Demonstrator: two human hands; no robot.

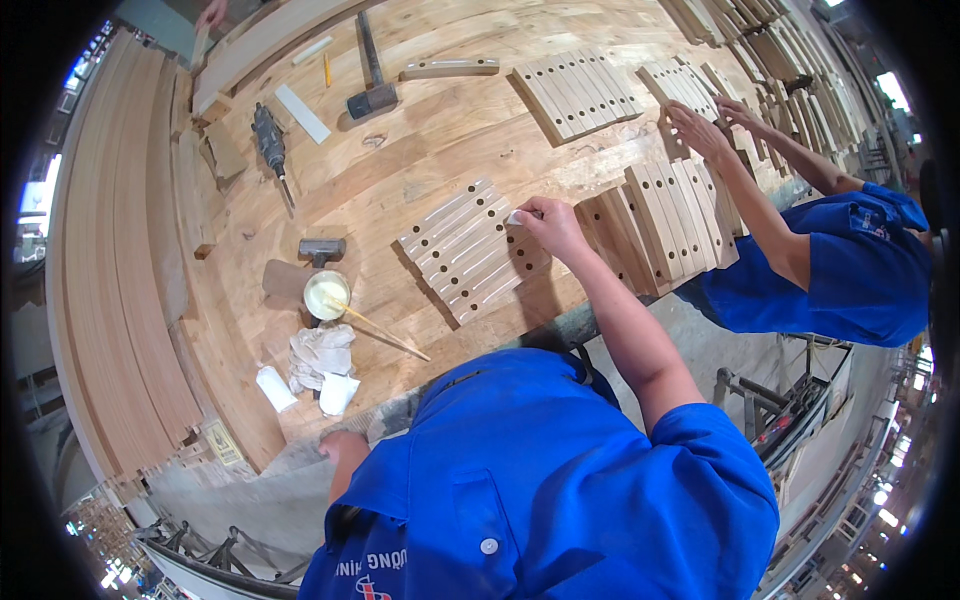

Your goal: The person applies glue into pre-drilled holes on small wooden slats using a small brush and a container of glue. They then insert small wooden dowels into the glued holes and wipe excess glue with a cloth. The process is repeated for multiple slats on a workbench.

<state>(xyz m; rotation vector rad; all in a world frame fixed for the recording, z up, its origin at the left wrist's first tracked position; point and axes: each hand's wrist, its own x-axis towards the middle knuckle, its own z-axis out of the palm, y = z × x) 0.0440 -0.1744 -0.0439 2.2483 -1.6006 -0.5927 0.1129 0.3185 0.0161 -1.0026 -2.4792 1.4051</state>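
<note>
A row of short wooden slats (455,252) lies side by side before me, with dark round holes near both ends and white glue lines along several of them. My right hand (550,228) is closed in a pinch over the right end of this row. Between its fingertips shows a small white object (515,217), mostly hidden, its kind unclear. Low at the table's front edge is my left hand (342,446), partly covered by my sleeve and body; its finger pose is hard to make out. Nearest to it lie a white cloth (339,393) and a white bottle (275,388).
A cup of pale glue (327,296) with a stick (385,333) stands left of the slats, beside a hammer (322,250). Beyond lie a power drill (270,145) and a mallet (372,100). More slat stacks (672,220) are at right, where a co-worker's hands (700,130) handle slats.
</note>
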